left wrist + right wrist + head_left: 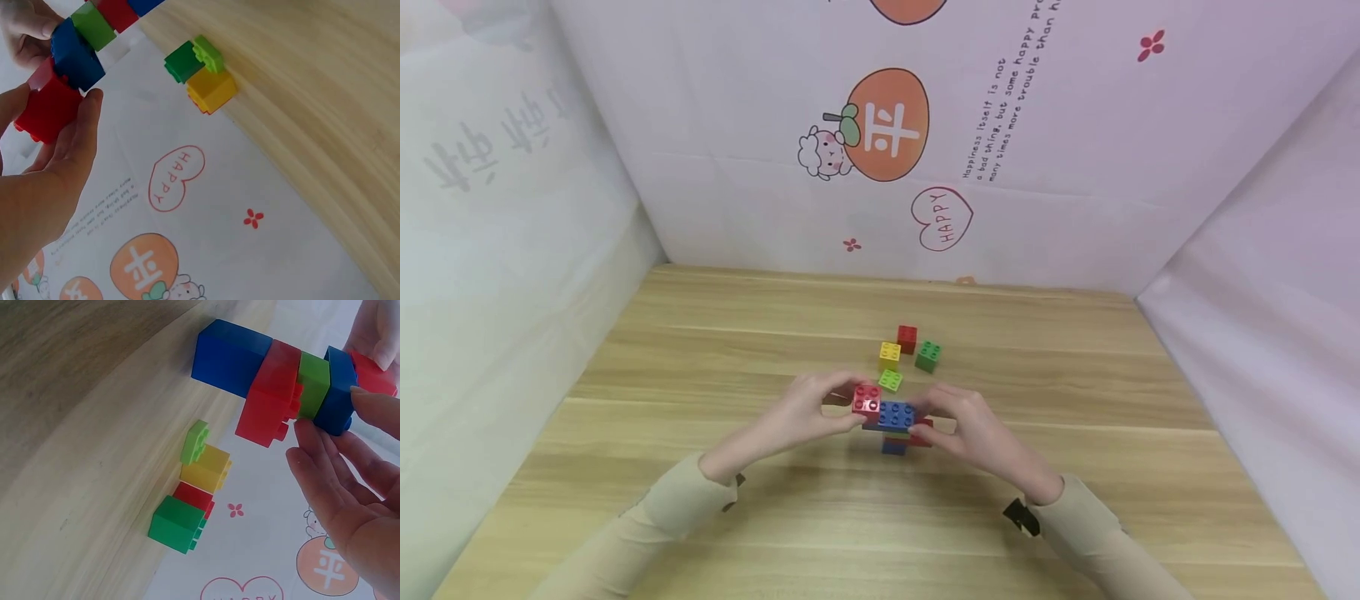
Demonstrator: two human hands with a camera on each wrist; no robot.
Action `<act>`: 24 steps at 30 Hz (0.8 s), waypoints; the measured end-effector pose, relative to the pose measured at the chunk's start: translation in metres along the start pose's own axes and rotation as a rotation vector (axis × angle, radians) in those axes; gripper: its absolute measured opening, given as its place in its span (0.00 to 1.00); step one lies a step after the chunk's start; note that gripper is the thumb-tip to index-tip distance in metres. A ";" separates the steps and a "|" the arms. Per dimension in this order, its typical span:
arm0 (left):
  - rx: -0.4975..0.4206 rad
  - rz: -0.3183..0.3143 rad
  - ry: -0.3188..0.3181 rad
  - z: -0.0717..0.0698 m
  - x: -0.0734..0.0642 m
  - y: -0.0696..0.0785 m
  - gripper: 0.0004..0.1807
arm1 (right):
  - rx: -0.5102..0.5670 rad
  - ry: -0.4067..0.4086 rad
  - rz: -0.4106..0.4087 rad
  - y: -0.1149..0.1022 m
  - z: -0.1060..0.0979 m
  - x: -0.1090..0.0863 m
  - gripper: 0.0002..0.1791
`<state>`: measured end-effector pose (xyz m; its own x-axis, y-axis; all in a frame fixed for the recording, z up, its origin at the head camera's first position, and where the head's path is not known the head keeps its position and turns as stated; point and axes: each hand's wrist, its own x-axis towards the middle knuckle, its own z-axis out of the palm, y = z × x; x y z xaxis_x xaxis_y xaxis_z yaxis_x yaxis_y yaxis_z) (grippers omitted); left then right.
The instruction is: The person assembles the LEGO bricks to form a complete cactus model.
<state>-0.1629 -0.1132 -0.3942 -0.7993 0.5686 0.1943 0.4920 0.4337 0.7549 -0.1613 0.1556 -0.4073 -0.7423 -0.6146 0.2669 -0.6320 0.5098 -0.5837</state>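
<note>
On my head cam I see a wood-grain worktop (722,350) w/ 4 loose bricks, studs up: red one (907,338) at the back, dk green one (927,356) to its R, yellow one (890,356) in front of red on the L, thin lt green one (891,381) nearest me. R wrist cam shows me yellow & lt green close tog.

Behind, I get a white backdrop (737,208) w/ prints: orange fruit (891,125) w/ a white char., small sheep (823,154) beside it, "HAPPY" heart (942,218), sm. red flower (852,245), slanted Eng. text (1015,100). L side sheet (497,250): faint grey chars. R side sheet (1285,275): whitish, pinkish up top.
</note>
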 end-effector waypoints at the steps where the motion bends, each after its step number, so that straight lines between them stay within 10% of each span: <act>1: -0.018 -0.005 0.004 0.001 0.000 -0.001 0.22 | 0.002 0.001 -0.006 0.000 0.000 0.000 0.13; 24: -0.021 0.036 -0.007 -0.001 -0.003 -0.006 0.24 | 0.023 -0.041 0.044 -0.002 -0.002 0.001 0.13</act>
<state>-0.1640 -0.1177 -0.3985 -0.7786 0.5885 0.2178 0.5132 0.3975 0.7607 -0.1618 0.1554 -0.4042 -0.7596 -0.6159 0.2092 -0.5929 0.5233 -0.6121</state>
